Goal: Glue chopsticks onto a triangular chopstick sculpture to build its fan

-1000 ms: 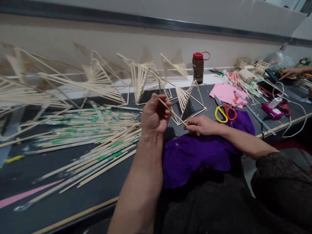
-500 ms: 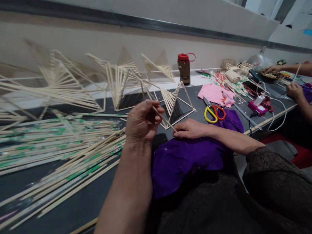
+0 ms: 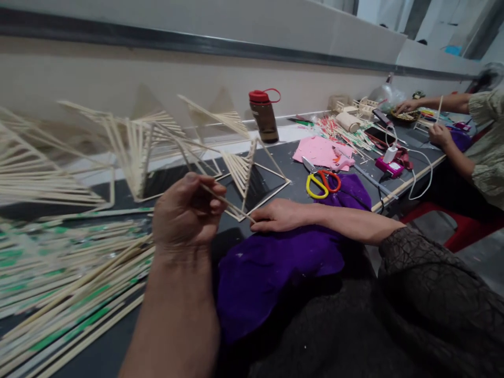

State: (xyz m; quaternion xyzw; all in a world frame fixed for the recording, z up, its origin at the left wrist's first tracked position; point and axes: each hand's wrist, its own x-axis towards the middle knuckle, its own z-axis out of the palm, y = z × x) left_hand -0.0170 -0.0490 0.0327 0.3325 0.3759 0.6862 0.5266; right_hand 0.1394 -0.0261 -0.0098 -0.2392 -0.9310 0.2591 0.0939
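Note:
A thin wooden stick [image 3: 235,206] slants down from my left hand [image 3: 185,210] to my right hand [image 3: 280,214]. My left hand is closed, pinching its upper end between thumb and fingers. My right hand lies low at the table edge, its fingers closed on the lower end; the tip is hidden there. Under my right hand and forearm is a purple cloth [image 3: 271,268]. Just behind the hands stands a small frame of glued sticks [image 3: 252,167] with a twisted, fanned surface. Larger stick frames [image 3: 137,157] of the same kind stand to its left.
Bundles of sticks with green marks [image 3: 79,283] cover the left. Behind are a red-capped bottle [image 3: 263,118] and pink sheet [image 3: 315,150]; scissors [image 3: 323,184], a purple box with a white plug [image 3: 389,167] and a phone [image 3: 380,136] lie right. A co-worker's hand [image 3: 441,135] holds a stick.
The view has swung right, so everything sits further left and more of the co-worker shows. Both hands keep their hold on the stick, with little change in pose.

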